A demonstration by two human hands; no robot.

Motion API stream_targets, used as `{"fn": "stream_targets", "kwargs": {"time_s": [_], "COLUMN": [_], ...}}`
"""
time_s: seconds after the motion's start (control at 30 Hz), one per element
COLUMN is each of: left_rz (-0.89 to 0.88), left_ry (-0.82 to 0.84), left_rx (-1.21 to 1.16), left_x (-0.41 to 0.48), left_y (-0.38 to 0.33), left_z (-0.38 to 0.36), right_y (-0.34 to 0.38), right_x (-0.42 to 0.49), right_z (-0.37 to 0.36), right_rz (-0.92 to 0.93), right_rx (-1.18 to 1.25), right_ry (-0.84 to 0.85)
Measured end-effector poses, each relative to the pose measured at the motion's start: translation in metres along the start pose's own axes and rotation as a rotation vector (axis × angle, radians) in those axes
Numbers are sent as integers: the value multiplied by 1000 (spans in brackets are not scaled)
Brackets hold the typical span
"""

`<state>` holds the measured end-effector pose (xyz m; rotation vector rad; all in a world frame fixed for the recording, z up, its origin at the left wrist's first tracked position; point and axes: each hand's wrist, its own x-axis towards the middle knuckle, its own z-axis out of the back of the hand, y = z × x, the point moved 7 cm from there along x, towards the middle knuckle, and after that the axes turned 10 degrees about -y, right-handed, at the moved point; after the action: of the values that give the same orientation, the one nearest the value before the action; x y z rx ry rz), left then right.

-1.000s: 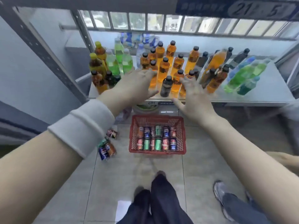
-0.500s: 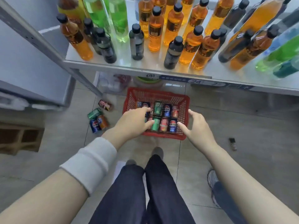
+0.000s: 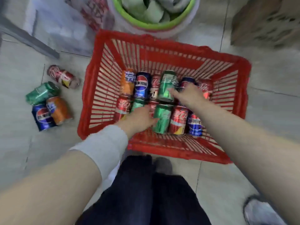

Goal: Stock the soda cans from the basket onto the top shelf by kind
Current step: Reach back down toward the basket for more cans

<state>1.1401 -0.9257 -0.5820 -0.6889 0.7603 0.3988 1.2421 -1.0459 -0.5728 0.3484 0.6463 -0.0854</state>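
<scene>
Basket (image 3: 178, 153): front green can (image 3: 162, 122) under left hand (image 3: 139, 118) fingers, rear green can (image 3: 166, 82) at right hand (image 3: 189, 95) fingertips; blur hides any grip.

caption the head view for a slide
Left hand and right hand reach among soda cans in a red basket; four cans lie beside it.

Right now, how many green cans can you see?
4. Floor green can left of the basket; back-row green can by the right hand; two front-row green cans beside the left hand. Hands may hide others.
</scene>
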Motion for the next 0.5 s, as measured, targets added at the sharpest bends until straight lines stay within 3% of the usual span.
{"fn": "stream_targets", "kwargs": {"time_s": [0.23,0.4,0.5], "left_rz": [-2,70,118], "left_ry": [97,66,58], "left_rx": [15,-69,-109], "left_x": [83,94,96], "left_y": [22,34,38], "left_z": [-64,-85,-88], "right_y": [5,-9,-11], "right_x": [95,99,105], "right_z": [-74,-80,-80], "right_rz": [11,-88,-141], "right_rx": [-193,-12,32], "right_ry": [-91,-192,-171]}}
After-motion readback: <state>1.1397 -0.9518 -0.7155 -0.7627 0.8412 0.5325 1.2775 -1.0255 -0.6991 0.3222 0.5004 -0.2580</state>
